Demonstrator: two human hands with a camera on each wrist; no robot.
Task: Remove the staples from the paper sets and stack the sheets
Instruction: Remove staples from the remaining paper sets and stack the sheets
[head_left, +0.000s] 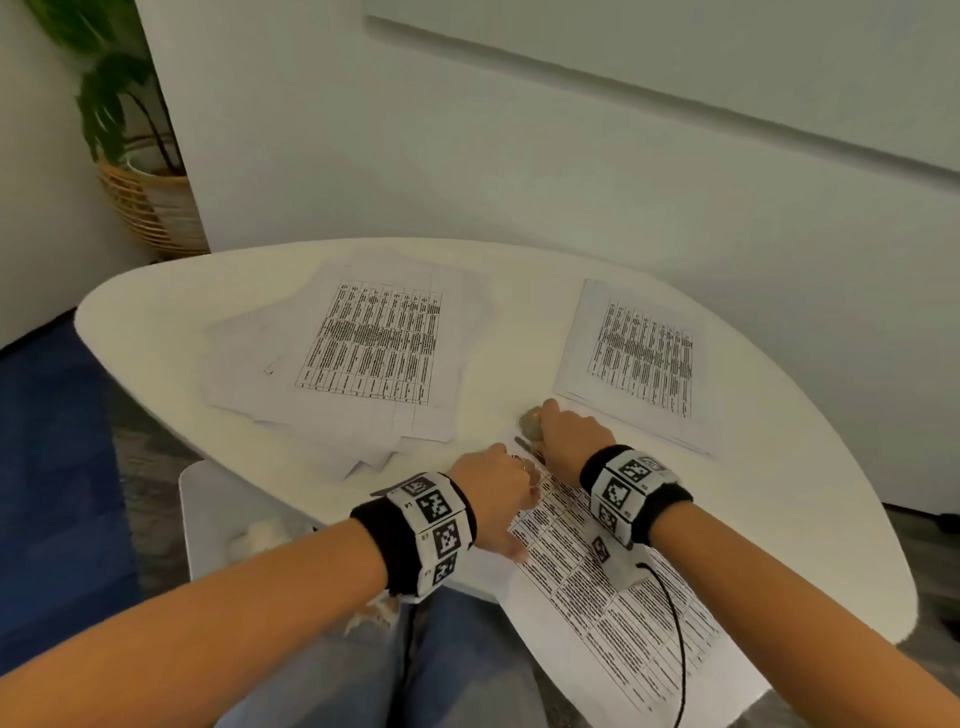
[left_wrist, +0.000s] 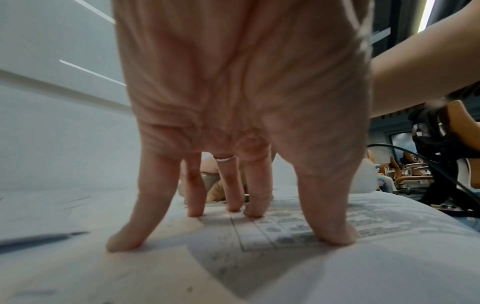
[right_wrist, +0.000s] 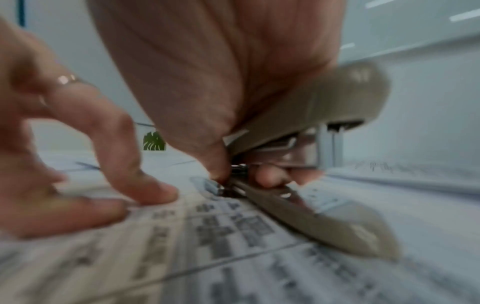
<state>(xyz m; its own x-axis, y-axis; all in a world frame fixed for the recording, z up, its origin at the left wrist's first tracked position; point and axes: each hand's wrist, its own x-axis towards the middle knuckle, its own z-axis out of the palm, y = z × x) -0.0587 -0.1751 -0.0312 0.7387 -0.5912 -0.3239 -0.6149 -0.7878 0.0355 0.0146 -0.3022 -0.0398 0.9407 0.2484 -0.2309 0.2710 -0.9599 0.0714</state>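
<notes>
Here my left hand (head_left: 496, 486) presses spread, straight fingers (left_wrist: 235, 185) on the near paper set (head_left: 618, 613) at the table's (head_left: 156, 312) near edge. My right hand (head_left: 569, 431) grips the beige staple remover (right_wrist: 324, 115) at its far corner.

Two hands: the left hand (head_left: 497, 493) presses one paper set (head_left: 618, 613), the right hand (head_left: 569, 434) grips one stapler (head_left: 531, 422). Beyond the grip lie two more paper lots: one loose pile (head_left: 358, 358) to its left, one neat stack (head_left: 641, 364) to its right. One table (head_left: 156, 312). One plant (head_left: 119, 93) in one basket (head_left: 150, 208).
</notes>
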